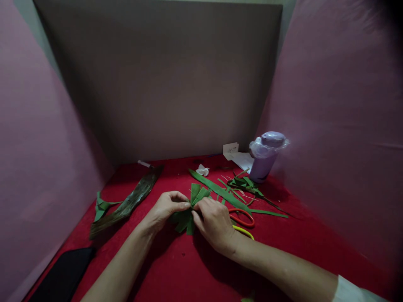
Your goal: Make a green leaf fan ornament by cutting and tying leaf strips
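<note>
Between my two hands is a bundle of green leaf strips (195, 193), its flat ends fanning out above and below my fingers. My left hand (168, 207) pinches the bundle's middle from the left, thumb against fingertips. From the right, my right hand (214, 220) closes its fingers on the same spot and covers part of the strips. A thin pale sliver shows by the left fingertips; I cannot tell what it is. Scissors with red and yellow handles (244, 218) lie just beyond my right hand, their blades hidden.
A long green leaf (217, 188) and a heap of leaf scraps (245, 184) lie behind my right hand, near a lilac cup (263, 165). Leftward are a dark leaf (132, 201), a folded leaf piece (100, 206) and a black flat object (63, 272). Panels enclose the red table (176, 277).
</note>
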### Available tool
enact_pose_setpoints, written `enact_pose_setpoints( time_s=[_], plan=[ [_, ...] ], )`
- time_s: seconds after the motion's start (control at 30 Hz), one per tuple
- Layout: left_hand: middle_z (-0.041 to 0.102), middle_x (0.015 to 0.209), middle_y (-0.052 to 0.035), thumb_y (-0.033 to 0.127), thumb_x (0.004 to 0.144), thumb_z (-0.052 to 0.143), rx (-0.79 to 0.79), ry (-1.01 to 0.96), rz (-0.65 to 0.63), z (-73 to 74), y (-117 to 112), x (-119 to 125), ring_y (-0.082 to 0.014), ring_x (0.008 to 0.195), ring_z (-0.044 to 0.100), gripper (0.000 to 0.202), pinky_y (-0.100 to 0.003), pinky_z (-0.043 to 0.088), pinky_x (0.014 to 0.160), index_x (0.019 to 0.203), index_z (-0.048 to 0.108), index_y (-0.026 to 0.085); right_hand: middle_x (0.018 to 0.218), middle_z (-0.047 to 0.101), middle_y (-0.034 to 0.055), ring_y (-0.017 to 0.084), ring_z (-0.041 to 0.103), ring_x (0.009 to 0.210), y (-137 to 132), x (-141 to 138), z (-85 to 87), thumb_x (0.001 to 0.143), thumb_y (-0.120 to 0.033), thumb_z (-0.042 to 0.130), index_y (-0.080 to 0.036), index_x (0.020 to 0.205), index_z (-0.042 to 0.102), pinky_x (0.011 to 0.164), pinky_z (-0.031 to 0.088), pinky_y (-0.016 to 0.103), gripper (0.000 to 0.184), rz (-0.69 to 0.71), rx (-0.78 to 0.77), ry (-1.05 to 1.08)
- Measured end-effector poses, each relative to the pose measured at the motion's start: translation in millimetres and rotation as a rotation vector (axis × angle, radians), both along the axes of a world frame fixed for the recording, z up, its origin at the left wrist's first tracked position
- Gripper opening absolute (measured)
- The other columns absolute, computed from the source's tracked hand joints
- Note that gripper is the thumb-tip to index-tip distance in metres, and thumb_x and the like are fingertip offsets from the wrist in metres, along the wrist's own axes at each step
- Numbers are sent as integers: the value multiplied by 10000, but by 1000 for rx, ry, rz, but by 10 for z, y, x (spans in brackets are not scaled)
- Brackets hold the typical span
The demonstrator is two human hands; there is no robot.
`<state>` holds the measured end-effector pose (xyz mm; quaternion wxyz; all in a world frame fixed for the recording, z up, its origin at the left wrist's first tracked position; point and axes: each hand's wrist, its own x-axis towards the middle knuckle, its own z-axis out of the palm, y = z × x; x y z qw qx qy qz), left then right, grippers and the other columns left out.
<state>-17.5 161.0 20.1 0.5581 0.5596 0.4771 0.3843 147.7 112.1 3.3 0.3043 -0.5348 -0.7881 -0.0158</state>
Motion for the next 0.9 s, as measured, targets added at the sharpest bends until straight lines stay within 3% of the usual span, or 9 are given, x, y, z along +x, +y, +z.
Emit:
enact_pose_setpoints(
  time_s=[0.9],
  plan=[
    [635,622,-10,222,486,783,63,65,47,85,-10,45,-130,575,543,207,-260,415,590,641,669,145,771,601,39,162,545,723,36,6,-86,832,-180,530,-182,770,566,666,391,262,72,66,17,121]
  ],
)
